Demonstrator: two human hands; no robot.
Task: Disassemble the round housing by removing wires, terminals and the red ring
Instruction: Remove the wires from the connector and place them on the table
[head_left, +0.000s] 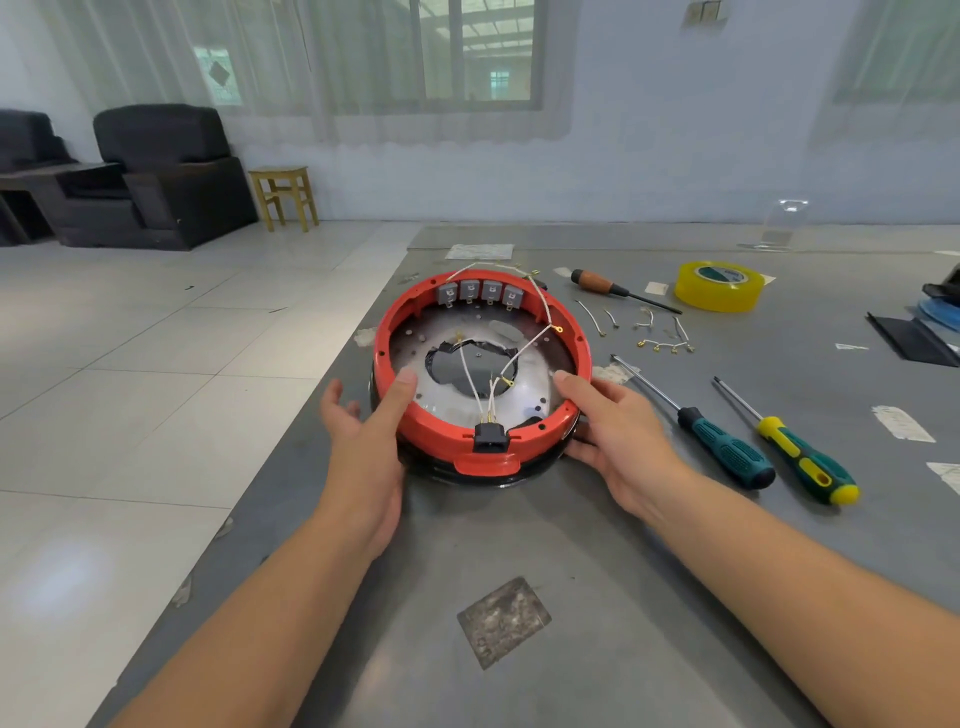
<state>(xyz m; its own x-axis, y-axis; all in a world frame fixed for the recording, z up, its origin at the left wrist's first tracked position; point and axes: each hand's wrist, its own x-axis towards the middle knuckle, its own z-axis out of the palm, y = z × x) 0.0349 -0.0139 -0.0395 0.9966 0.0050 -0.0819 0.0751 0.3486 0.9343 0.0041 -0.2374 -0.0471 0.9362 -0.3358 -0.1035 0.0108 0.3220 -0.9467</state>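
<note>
Grey surface (519, 545) in a tiled room; housing (480, 470) near its left edge, red ring (431, 426) on top (wires (540, 304) loose inside). Left hand (366, 441) and right hand (618, 441) flank it, fingers relaxed, thumbs on the ring. Screwdrivers (727, 452) lie right of the housing, tape (719, 286) beyond.

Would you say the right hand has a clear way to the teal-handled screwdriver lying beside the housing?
Probably yes. The right hand rests on the red ring, and the teal-handled screwdriver lies just to its right on bare table, with nothing between them.
</note>
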